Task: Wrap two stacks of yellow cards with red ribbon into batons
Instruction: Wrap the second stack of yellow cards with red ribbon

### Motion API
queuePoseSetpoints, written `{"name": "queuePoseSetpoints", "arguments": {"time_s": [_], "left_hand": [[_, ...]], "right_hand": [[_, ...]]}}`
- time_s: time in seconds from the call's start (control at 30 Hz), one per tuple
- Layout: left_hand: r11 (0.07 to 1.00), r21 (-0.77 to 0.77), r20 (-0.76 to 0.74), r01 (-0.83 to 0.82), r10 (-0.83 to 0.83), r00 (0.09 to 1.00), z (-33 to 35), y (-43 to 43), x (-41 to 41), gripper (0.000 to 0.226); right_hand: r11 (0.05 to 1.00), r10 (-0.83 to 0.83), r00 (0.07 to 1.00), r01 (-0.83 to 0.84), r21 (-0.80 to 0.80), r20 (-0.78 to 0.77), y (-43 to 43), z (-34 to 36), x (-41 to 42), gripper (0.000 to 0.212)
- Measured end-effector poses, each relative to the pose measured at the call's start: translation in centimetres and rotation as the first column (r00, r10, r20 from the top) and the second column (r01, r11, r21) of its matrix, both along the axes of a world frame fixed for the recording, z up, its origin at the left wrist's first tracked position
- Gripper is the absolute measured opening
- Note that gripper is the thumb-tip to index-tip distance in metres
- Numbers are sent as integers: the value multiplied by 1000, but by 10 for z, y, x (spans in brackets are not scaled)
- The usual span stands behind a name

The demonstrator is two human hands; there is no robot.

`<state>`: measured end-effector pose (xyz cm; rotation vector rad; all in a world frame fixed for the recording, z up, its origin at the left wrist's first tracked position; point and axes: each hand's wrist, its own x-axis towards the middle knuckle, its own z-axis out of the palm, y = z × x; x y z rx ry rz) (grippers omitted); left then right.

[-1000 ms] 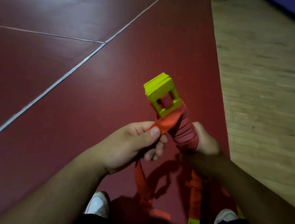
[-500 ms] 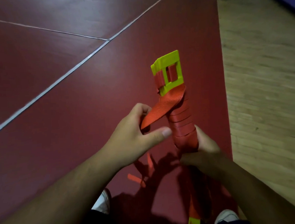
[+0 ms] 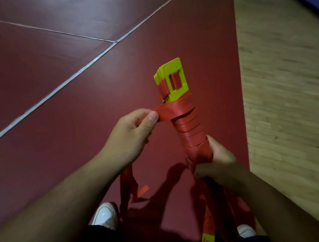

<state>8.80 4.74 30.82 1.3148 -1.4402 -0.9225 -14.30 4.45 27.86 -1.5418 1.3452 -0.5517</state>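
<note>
With the left hand [image 3: 131, 133] I am pinching the red ribbon [image 3: 170, 112] between thumb and fingers, pulling it out at 9 o'clock from the stack of yellow cards [image 3: 174, 78], whose bare top is sticking out at 12 o'clock above the wrapped turns. With the right hand [image 3: 218, 161] I am gripping the wrapped lower end of the stack, at 5 o'clock, fingers curled around it. I am judging that the wrapping of this stack is nearly complete; next I am needing to carry the ribbon tight behind the top and fasten its end.
</note>
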Motion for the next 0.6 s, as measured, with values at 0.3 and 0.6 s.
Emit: {"name": "queuePoseSetpoints", "arguments": {"time_s": [0.3, 0.6], "left_hand": [[996, 85, 64, -31, 26, 998, -12, -7, 12, 42], [990, 117, -260, 81, -48, 964, -25, 3, -16, 55]], "right_hand": [[993, 93, 991, -100, 69, 101, 3, -5, 2, 57], [956, 80, 868, -205, 208, 490, 18, -1, 17, 43]]}}
